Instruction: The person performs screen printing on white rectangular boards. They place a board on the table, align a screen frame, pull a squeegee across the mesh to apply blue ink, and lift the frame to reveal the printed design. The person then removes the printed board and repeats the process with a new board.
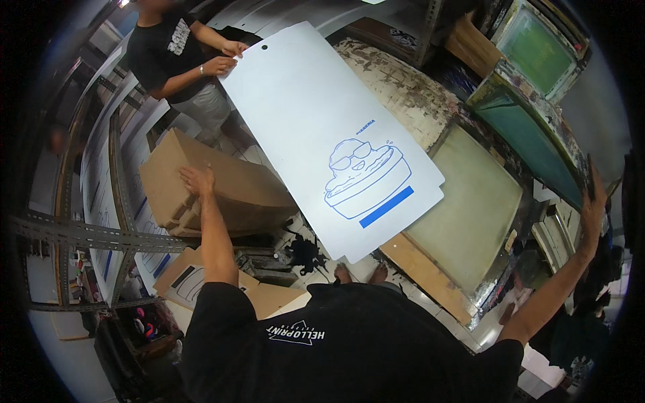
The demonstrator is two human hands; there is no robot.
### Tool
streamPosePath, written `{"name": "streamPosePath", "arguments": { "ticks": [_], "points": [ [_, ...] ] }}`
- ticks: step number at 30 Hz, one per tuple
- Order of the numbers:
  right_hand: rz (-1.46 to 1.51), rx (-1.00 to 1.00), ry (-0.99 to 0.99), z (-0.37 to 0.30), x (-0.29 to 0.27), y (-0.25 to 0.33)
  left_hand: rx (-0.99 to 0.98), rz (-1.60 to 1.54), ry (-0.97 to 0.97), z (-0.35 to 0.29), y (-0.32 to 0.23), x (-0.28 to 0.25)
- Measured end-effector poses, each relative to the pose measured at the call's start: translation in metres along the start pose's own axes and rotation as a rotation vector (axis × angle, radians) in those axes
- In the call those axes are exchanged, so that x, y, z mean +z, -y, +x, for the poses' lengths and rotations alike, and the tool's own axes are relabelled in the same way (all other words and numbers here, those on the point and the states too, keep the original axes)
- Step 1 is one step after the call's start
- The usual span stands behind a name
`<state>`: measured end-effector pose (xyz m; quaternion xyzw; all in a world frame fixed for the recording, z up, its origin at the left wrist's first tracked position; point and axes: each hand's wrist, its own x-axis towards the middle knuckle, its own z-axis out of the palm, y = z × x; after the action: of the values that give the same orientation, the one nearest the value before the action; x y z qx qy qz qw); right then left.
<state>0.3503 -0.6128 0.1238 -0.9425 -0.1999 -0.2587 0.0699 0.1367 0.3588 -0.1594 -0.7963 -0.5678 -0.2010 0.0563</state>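
My left hand [197, 180] lies with fingers spread on a brown cardboard box [248, 196] at the left. Off to the right, my right hand [594, 205] reaches up beside the edge of a green-meshed printing screen [532, 138]; its fingers look stretched out, and whether they touch the frame is unclear. Between my arms a large white sheet [295, 107] slants over the worktable, bearing a blue line drawing of a bowl-shaped figure in sunglasses and a blue bar. A co-worker's two hands [225, 59] hold the sheet's far left corner.
A pale printing screen [470, 208] lies flat on the stained table [396, 87], partly under the sheet. Another framed green screen [537, 50] leans at the far right. Metal racks [101, 235] with printed sheets stand at the left. An opened carton [195, 282] sits below the box.
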Motion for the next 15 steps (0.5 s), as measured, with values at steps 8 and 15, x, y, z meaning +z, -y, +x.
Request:
{"name": "streamPosePath", "arguments": {
  "ticks": [8, 15],
  "points": [
    [-0.001, 0.041, -0.014, -0.014, -0.004, -0.046, 0.091, 0.238, 0.09, -0.019, -0.016, 0.025],
    [-0.025, 0.107, 0.015, -0.011, 0.0, -0.031, 0.094, 0.319, 0.079, -0.02, -0.023, 0.009]
  ]
}}
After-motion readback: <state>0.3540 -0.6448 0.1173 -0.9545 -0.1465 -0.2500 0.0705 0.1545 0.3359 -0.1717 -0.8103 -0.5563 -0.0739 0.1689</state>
